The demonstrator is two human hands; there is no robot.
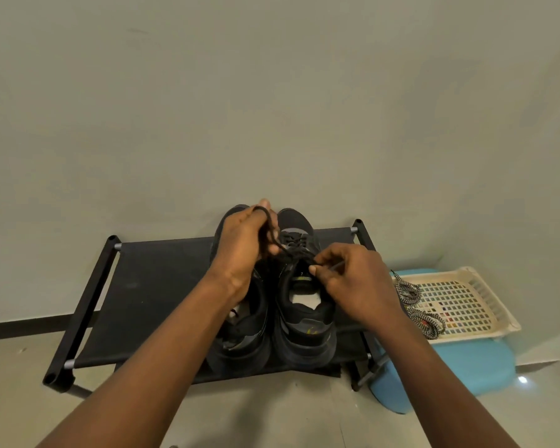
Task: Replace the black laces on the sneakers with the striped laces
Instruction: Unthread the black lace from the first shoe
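Two black sneakers stand side by side on a black shoe rack (149,286), toes toward the wall. The right sneaker (304,321) still carries its black lace (293,245). My left hand (244,250) hovers over the left sneaker (243,337) and grips one end of that lace, pulled up and to the left. My right hand (353,282) pinches the other end beside the right sneaker's collar. Two black-and-white striped laces (416,310) lie bundled in a cream basket (476,305) to the right.
The rack stands against a plain wall on a pale tiled floor. The basket rests on a blue stool (466,363) right of the rack. The rack's left half holds nothing.
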